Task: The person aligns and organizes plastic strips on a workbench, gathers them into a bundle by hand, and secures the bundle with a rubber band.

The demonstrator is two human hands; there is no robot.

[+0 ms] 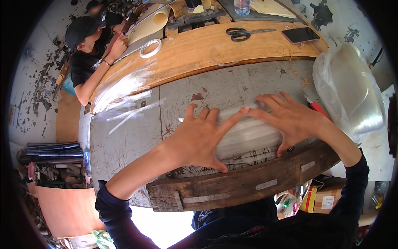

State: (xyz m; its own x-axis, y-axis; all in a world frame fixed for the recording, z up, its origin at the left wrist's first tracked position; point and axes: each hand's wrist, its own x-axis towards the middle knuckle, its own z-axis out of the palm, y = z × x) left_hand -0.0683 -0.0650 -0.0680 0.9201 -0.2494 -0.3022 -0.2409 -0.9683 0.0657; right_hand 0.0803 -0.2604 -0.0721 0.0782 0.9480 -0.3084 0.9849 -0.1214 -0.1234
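Note:
A blurred stack of clear plastic strips (248, 139) lies on the worn grey tabletop (174, 89) in front of me. My left hand (197, 139) is at the stack's left end, fingers spread and thumb stretched toward the near wooden edge. On the other end, my right hand (292, 118) spreads its fingers over the far side, with its thumb down by the near side. The two index fingertips meet above the stack. Neither hand is closed around the strips; how firmly they press is hidden. A red-handled cutter (317, 107) lies beyond my right wrist.
Loose clear strips (124, 89) pile at the left. A wooden board (195, 47) at the back bears a tape roll (150, 48), black scissors (244, 33) and a phone (300, 35). A bagged clear roll (350, 91) stands right. A co-worker (89, 50) sits far left. A dark wooden beam (244, 180) edges the front.

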